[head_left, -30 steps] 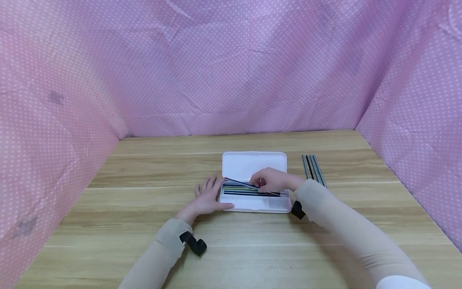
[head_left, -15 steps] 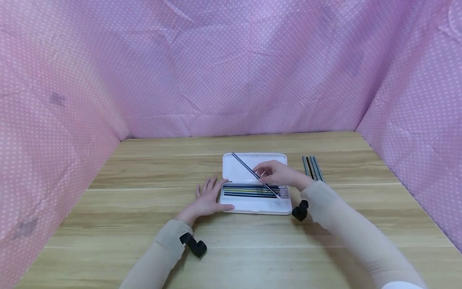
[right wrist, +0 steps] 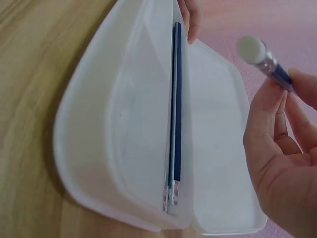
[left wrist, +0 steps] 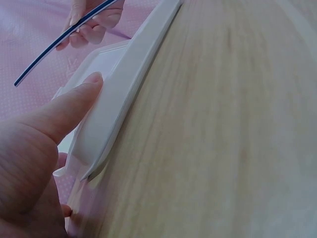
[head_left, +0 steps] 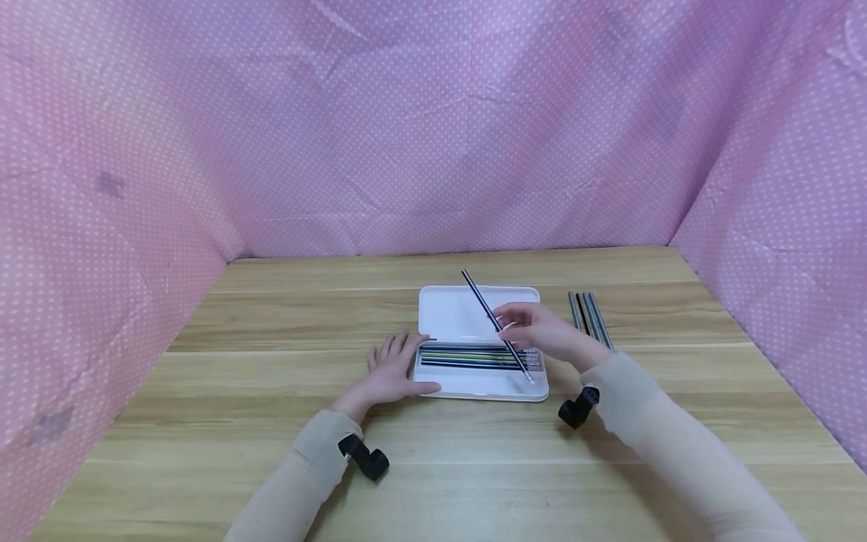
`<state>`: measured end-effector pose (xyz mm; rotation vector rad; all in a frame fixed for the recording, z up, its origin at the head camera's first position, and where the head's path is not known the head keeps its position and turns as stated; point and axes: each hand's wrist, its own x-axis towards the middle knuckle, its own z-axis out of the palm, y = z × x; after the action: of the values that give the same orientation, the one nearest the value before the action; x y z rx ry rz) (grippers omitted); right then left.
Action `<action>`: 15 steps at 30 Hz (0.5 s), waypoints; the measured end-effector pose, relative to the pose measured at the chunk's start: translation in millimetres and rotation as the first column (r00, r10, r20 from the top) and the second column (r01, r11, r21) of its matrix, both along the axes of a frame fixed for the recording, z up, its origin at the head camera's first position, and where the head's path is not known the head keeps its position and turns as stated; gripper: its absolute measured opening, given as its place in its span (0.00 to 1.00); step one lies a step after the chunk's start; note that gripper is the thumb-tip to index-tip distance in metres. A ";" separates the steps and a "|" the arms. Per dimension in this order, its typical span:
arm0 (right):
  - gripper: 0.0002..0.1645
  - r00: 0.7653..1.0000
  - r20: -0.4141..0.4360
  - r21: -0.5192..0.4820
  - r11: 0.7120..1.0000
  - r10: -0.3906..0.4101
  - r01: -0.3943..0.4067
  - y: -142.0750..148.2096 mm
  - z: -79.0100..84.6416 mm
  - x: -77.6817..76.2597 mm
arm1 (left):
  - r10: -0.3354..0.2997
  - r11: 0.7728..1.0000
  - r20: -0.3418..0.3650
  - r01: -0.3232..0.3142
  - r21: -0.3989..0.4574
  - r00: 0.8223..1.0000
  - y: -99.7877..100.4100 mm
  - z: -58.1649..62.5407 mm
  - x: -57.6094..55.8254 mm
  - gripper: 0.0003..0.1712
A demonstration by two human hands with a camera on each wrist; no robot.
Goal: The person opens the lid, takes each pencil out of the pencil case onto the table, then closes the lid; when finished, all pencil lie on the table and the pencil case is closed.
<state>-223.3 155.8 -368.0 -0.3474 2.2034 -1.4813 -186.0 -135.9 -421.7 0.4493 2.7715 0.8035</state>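
Observation:
My right hand point(head_left: 542, 331) pinches a dark blue pencil point(head_left: 484, 303) between thumb and fingers, slanted over an open white pencil case point(head_left: 467, 382). In the right wrist view, the pencil's white eraser point(right wrist: 251, 49) and silver band point toward the camera. Several pencils point(head_left: 467, 357) lie side by side in the case, eraser ends to the right. At the case's left end rests my left hand point(head_left: 389, 376), fingers spread; its thumb point(left wrist: 74, 106) lies along the case's front wall in the left wrist view. Its other fingers are partly hidden there.
Right of the case, several more pencils point(head_left: 589, 312) lie parallel on the wooden table point(head_left: 433, 467), their near ends behind the right arm. The case's lid point(head_left: 447, 312) is folded back flat behind it. A pink dotted cloth point(head_left: 433, 135) hangs around the table's back and sides.
My right hand has lifted the pencil from just over the case's row of pencils, moved right, and turned it steeper, its far end swinging up past the lid. The left hand stays put.

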 end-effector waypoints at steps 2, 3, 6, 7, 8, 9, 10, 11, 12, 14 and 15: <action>0.28 1.000 -0.004 -0.009 1.000 -0.006 0.006 2.9 -0.2 2.5 | -0.001 1.000 -0.001 0.001 0.000 1.000 0.1 0.3 0.1 0.49; 0.28 1.000 -0.007 -0.013 1.000 -0.012 0.011 4.5 -0.4 3.8 | -0.001 1.000 -0.002 0.001 -0.001 1.000 0.1 0.4 0.2 0.49; 0.30 1.000 -0.022 -0.012 1.000 -0.019 0.019 11.6 -1.4 7.5 | 0.000 1.000 0.001 0.000 -0.004 1.000 -0.2 0.9 0.5 0.49; 0.30 1.000 -0.025 -0.018 1.000 -0.019 0.019 14.5 -1.9 8.5 | 0.000 1.000 0.002 0.000 -0.005 1.000 -0.3 1.1 0.6 0.49; 0.30 0.999 -0.025 -0.026 0.999 -0.020 0.020 17.5 -2.3 9.7 | 0.001 1.000 0.004 -0.001 -0.005 1.000 -0.5 1.3 0.7 0.49; 0.30 0.999 -0.024 -0.034 0.999 -0.025 0.024 21.0 -2.8 10.8 | 0.001 1.000 0.004 -0.001 -0.007 1.000 -0.6 1.0 0.7 0.50; 0.31 0.999 -0.025 -0.043 0.999 -0.027 0.026 24.7 -3.6 12.1 | 0.000 1.000 0.003 0.000 -0.008 1.000 -0.7 0.9 0.7 0.50; 0.31 0.999 -0.027 -0.059 0.998 -0.027 0.026 28.3 -4.2 13.5 | 0.000 1.000 0.001 0.000 -0.009 1.000 -0.7 0.8 0.8 0.50; 0.31 0.999 -0.031 -0.066 0.997 -0.031 0.029 32.3 -5.0 14.9 | 0.000 1.000 0.001 0.000 -0.010 1.000 -0.7 0.6 0.8 0.50; 0.31 0.999 -0.029 -0.078 0.996 -0.042 0.039 40.7 -6.0 18.4 | 0.000 1.000 0.000 0.000 -0.014 1.000 -0.8 0.1 0.9 0.50; 0.32 0.998 -0.033 -0.078 0.996 -0.049 0.046 45.5 -6.8 20.0 | -0.001 1.000 -0.001 0.001 -0.016 1.000 -0.6 -0.1 0.7 0.50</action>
<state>-203.3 201.3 -374.8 -0.3503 2.1996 -1.6005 -185.3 -136.5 -421.8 0.4479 2.7762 0.7809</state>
